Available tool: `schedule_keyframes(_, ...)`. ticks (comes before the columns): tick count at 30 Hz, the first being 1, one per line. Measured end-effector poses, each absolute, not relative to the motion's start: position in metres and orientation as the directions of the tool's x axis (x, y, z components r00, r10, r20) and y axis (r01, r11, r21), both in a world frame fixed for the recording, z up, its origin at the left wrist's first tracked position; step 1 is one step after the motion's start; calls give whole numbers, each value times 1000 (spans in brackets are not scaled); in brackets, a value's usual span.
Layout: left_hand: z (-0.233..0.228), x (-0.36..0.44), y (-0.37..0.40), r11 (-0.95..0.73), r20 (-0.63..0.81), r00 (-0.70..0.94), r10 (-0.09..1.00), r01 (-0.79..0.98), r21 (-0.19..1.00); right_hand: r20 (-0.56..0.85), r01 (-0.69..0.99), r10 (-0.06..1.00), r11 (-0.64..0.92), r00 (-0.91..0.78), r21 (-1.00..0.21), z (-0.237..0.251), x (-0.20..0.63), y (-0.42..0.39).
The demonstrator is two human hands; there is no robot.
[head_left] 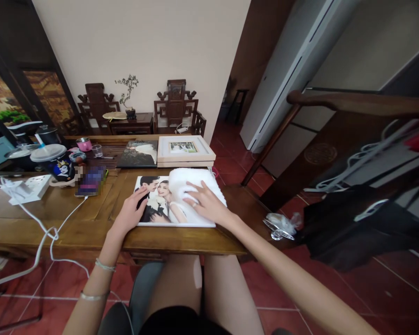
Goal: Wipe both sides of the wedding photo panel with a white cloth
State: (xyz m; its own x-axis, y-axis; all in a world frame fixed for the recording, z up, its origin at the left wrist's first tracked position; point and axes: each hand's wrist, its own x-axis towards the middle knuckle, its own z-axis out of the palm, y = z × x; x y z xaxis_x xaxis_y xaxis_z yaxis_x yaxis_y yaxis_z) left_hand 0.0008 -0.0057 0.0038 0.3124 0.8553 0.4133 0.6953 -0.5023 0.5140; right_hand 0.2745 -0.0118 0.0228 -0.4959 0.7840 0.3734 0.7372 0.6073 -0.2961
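A large wedding photo print (160, 204) lies flat near the front edge of the wooden desk (73, 218). The right hand (204, 202) presses a white cloth (185, 184) onto its upper right part, fingers spread flat, nothing clasped in its grip. The left hand (131, 211) rests open on the print's left edge. Behind sit a framed picture (185, 150) and a dark photo album (138, 154); a phone (91, 182) with a white cable (45, 232) lies left.

Single head-mounted view, forward and down, close over wooden table (73, 218), no second view.
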Motion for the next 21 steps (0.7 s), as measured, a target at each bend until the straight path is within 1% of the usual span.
schedule_keyframes(3, 5, 2, -6, -504, 411, 316, 855, 693, 516, 347, 708, 764, 640, -544, -299, 26, 278, -59)
schedule_keyframes(6, 5, 2, -6, -504, 410, 318, 855, 697, 510, 316, 655, 735, 678, -600, -333, 31, 281, -96)
schedule_keyframes(10, 5, 3, -6, -503, 407, 320, 856, 698, 509, 296, 617, 713, 699, -635, -362, 34, 284, -111)
schedule_keyframes(13, 4, 2, -6, -507, 413, 319, 853, 695, 509, 290, 627, 720, 693, -631, -356, 34, 283, -97)
schedule_keyframes(16, 5, 2, -6, -509, 415, 321, 851, 695, 508, 308, 649, 730, 683, -610, -335, 31, 279, -66)
schedule_keyframes(21, 7, 3, -8, -499, 402, 317, 859, 692, 522, 377, 714, 775, 623, -508, -320, 28, 271, -1)
